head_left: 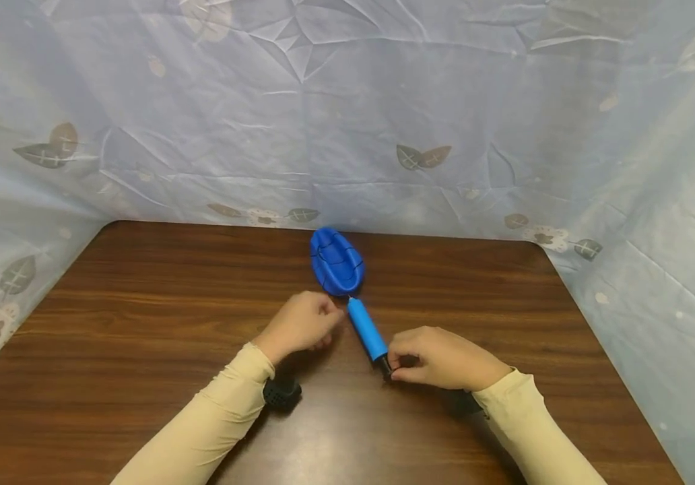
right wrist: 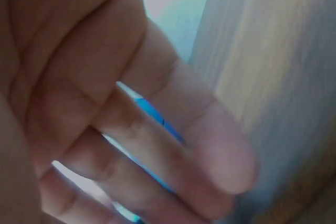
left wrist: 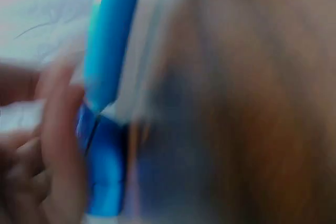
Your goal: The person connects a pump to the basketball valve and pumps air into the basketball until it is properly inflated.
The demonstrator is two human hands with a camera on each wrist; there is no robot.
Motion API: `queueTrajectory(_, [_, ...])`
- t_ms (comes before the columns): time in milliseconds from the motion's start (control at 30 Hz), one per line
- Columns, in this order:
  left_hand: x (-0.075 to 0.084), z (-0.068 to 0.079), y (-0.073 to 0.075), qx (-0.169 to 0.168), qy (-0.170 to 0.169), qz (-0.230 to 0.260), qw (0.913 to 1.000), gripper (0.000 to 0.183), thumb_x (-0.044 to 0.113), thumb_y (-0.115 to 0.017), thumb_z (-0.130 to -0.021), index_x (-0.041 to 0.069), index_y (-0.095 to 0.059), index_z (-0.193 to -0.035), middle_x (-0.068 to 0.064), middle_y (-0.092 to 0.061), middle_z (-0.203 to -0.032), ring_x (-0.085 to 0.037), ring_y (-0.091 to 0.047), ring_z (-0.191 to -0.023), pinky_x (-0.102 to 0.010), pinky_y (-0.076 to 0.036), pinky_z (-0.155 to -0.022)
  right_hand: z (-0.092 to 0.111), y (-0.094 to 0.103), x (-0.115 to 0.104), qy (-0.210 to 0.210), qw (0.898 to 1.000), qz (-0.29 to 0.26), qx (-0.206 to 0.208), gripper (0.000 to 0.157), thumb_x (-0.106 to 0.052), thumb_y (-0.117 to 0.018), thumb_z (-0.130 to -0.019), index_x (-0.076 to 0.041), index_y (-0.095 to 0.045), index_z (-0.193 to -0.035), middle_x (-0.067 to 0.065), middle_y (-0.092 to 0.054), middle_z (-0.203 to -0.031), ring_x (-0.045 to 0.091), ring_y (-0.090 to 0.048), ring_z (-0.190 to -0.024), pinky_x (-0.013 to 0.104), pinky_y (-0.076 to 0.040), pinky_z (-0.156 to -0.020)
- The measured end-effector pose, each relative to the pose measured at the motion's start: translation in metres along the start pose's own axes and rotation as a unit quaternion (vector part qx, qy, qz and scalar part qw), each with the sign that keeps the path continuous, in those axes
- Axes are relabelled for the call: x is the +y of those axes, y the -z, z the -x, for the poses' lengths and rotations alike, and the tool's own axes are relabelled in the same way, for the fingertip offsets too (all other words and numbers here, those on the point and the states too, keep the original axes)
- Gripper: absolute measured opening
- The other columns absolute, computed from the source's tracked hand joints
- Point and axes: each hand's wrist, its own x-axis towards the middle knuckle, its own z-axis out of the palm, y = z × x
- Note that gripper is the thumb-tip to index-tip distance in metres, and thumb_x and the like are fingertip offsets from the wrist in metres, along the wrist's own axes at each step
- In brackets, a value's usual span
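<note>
A deflated blue ball (head_left: 337, 261) with black seam lines lies caved in near the table's back edge. A light blue hand pump (head_left: 367, 329) points at it, its thin needle at the ball's near end. With thumb and forefinger, my right hand (head_left: 447, 357) pinches the black handle (head_left: 383, 367) at the pump's near end. My left hand (head_left: 304, 322) hovers beside the pump's needle end, fingers loosely curled and holding nothing. The left wrist view is blurred, with the pump (left wrist: 109, 40) beside the fingers. Fingers (right wrist: 220, 150) fill much of the right wrist view and hide the handle.
The brown wood-grain table (head_left: 141, 323) spreads beneath both hands. A pale blue patterned cloth (head_left: 347, 121) hangs along the table's back and sides. A dark wrist strap (head_left: 283, 393) sits at the left cuff.
</note>
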Motion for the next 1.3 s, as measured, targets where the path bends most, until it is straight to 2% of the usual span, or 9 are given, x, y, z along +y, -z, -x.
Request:
queueTrajectory(67, [-0.002, -0.006, 0.013, 0.086, -0.095, -0.142, 0.9815, 0.008, 0.014, -0.07, -0.097, 0.01, -0.075, -0.101, -0.003, -0.071, -0.086, -0.019, -0.065, -0.078, -0.034, -0.058, -0.072, 0.003, 0.003, 0.003, -0.014, 1.0, 0.005, -0.004, 0.022, -0.019, -0.081, -0.092, -0.027, -0.062, -0.086, -0.02, -0.056, -0.084, 0.004, -0.058, -0.077, 0.019, -0.052, -0.067])
queueTrajectory(133, [-0.006, -0.016, 0.021, 0.151, -0.17, -0.245, 0.9425, 0.022, 0.007, -0.076, -0.091, 0.012, -0.075, -0.113, -0.009, -0.07, -0.107, -0.028, -0.064, -0.103, -0.043, -0.054, -0.094, 0.004, 0.005, 0.006, -0.03, 0.999, 0.006, -0.011, 0.023, -0.019, -0.082, -0.091, -0.027, -0.061, -0.085, -0.021, -0.057, -0.084, 0.004, -0.059, -0.077, 0.019, -0.053, -0.068])
queueTrajectory(200, [-0.011, -0.026, 0.025, 0.149, -0.223, -0.299, 0.9158, 0.035, 0.006, -0.082, -0.087, 0.013, -0.076, -0.121, -0.014, -0.067, -0.124, -0.038, -0.055, -0.126, -0.056, -0.041, -0.114, 0.006, 0.006, 0.009, -0.044, 0.999, 0.006, -0.018, 0.024, -0.019, -0.081, -0.091, -0.027, -0.06, -0.084, -0.02, -0.057, -0.084, 0.005, -0.059, -0.077, 0.02, -0.053, -0.068])
queueTrajectory(300, [-0.013, -0.039, 0.027, 0.11, -0.251, -0.331, 0.9029, 0.034, 0.012, -0.088, -0.084, 0.016, -0.078, -0.116, -0.011, -0.069, -0.125, -0.039, -0.048, -0.138, -0.062, -0.023, -0.124, 0.009, 0.008, 0.013, -0.072, 0.997, 0.014, -0.017, 0.025, -0.018, -0.081, -0.092, -0.028, -0.059, -0.084, -0.017, -0.057, -0.083, 0.004, -0.055, -0.075, 0.021, -0.05, -0.065])
queueTrajectory(600, [-0.003, -0.039, 0.033, 0.041, -0.202, -0.367, 0.9071, 0.011, 0.023, -0.08, -0.092, 0.016, -0.081, -0.101, -0.001, -0.073, -0.099, -0.026, -0.068, -0.107, -0.053, -0.043, -0.113, 0.018, 0.016, 0.029, -0.11, 0.989, 0.102, 0.02, 0.024, -0.015, -0.084, -0.087, -0.025, -0.062, -0.087, -0.016, -0.059, -0.085, 0.004, -0.054, -0.076, 0.025, -0.048, -0.066])
queueTrajectory(833, [0.007, -0.021, 0.033, -0.01, -0.119, -0.31, 0.9433, 0.008, 0.021, -0.075, -0.097, 0.015, -0.076, -0.101, 0.001, -0.07, -0.1, -0.02, -0.068, -0.093, -0.041, -0.058, -0.082, 0.021, 0.021, 0.032, -0.144, 0.983, 0.11, 0.016, 0.017, -0.008, -0.075, -0.093, -0.02, -0.073, -0.104, -0.01, -0.07, -0.105, 0.012, -0.067, -0.096, 0.038, -0.059, -0.082])
queueTrajectory(967, [0.011, -0.019, 0.032, -0.038, -0.086, -0.294, 0.9512, 0.006, 0.02, -0.07, -0.101, 0.014, -0.07, -0.1, 0.0, -0.067, -0.098, -0.019, -0.064, -0.092, -0.04, -0.057, -0.081, 0.021, 0.019, 0.027, -0.185, 0.981, 0.066, 0.003, 0.034, -0.007, -0.066, -0.091, -0.008, -0.066, -0.125, 0.003, -0.067, -0.123, 0.023, -0.063, -0.115, 0.048, -0.055, -0.098])
queueTrajectory(1133, [0.009, -0.018, 0.032, -0.069, -0.101, -0.268, 0.9555, 0.008, 0.015, -0.066, -0.103, 0.01, -0.062, -0.098, -0.002, -0.061, -0.092, -0.019, -0.059, -0.087, -0.038, -0.054, -0.079, 0.014, 0.011, 0.023, -0.225, 0.972, 0.064, 0.021, 0.074, -0.036, -0.077, -0.093, -0.001, -0.046, -0.151, 0.01, -0.063, -0.132, 0.029, -0.059, -0.126, 0.052, -0.049, -0.107])
queueTrajectory(1300, [0.008, -0.016, 0.034, -0.028, -0.16, -0.288, 0.9436, 0.033, 0.029, -0.083, -0.09, 0.013, -0.065, -0.111, -0.002, -0.062, -0.105, -0.023, -0.056, -0.103, -0.043, -0.05, -0.095, 0.008, 0.005, 0.024, -0.196, 0.97, 0.135, 0.037, 0.056, -0.032, -0.075, -0.097, -0.004, -0.059, -0.143, 0.005, -0.065, -0.113, 0.02, -0.063, -0.101, 0.043, -0.057, -0.089])
